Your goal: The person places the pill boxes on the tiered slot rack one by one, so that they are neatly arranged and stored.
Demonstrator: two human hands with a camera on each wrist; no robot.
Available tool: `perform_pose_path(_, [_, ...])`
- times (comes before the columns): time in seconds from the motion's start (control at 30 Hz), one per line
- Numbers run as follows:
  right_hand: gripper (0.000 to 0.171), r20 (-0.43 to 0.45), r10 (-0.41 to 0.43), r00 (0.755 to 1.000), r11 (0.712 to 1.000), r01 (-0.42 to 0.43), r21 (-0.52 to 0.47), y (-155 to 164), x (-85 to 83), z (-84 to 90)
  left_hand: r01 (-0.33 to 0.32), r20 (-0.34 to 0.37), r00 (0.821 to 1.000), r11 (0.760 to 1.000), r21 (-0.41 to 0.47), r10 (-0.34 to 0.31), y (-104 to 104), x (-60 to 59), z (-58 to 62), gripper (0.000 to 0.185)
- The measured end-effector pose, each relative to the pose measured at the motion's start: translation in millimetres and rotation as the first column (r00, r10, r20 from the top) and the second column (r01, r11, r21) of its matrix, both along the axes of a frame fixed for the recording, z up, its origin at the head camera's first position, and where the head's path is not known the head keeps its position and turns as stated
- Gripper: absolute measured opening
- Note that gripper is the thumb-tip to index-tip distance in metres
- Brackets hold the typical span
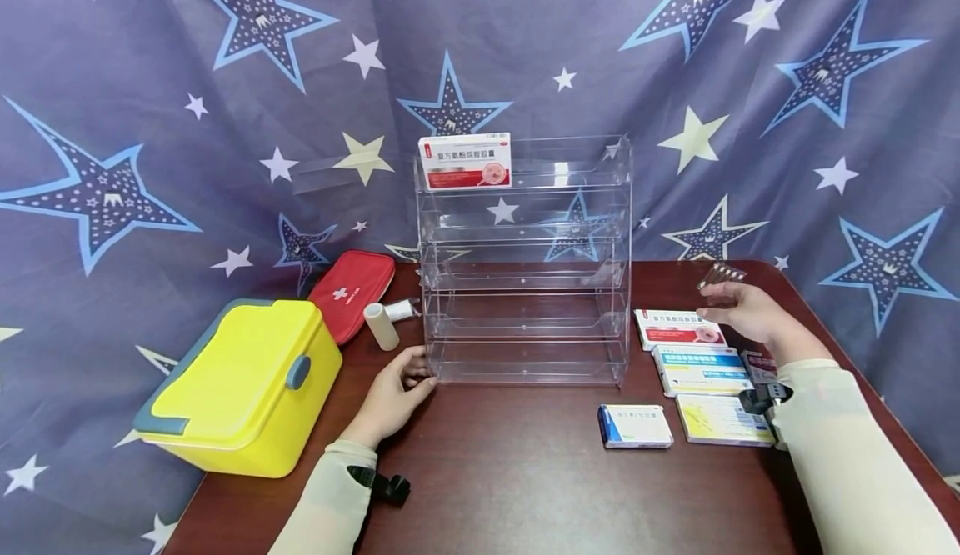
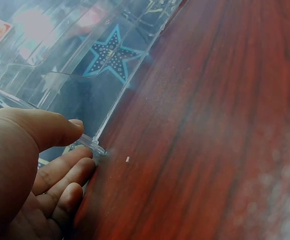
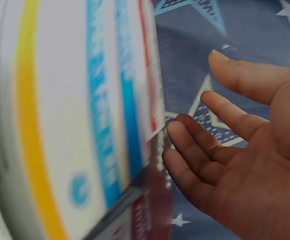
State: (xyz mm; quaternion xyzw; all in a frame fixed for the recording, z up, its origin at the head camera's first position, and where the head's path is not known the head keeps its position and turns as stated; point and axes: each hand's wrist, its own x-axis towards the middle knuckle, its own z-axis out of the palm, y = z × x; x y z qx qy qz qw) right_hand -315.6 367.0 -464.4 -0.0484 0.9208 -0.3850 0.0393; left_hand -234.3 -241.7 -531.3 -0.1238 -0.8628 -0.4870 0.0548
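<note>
Sleeves fill the near edge of my view; my left hand rests on the desk, thumb and fingers pinching the bottom corner of the clear tiered rack, I judge to steady it. My right hand hovers relaxed above the medicine boxes, a blister strip at its fingertips; whether it grips, I cannot tell. Up on the rack's top tier sits one red-and-white box.

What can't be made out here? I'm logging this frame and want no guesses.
- Box print: too small in the head view, blurred in the right wrist view.
- Whether the right hand touches the blister strip: its fingers hide the contact.
- Yellow case contents: lid shut.
- Left hand grip on the clear rack: partly hidden in the left wrist view.
</note>
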Motion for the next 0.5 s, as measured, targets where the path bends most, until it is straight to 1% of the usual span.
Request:
perform_pose_path(0.1, [0.064,0.081,0.028,0.996,1.000,-0.027,-0.013,5,-2.5,-5.1,-0.004,-0.007,1.000,1.000,0.003,0.004,0,-0.1,-0.7,0.049])
perform_pose_path(0.23, [0.070,0.171,0.051,0.984,0.998,-0.047,-0.030,11,-4.8,-7.2,0.000,-0.027,1.000,1.000,0.006,0.000,0,-0.6,-2.6,0.049])
perform_pose_path(0.37, [0.076,0.216,0.060,0.975,0.998,-0.058,-0.016,15,-6.9,-6.9,0.002,-0.031,1.000,1.000,0.009,-0.002,-1,-1.0,-3.7,0.048])
perform_pose_path(0.5, [0.077,0.220,0.071,0.973,0.997,-0.075,0.009,16,-8.4,-6.6,-0.003,-0.009,1.000,1.000,0.013,0.003,-1,-0.6,-2.3,0.048])
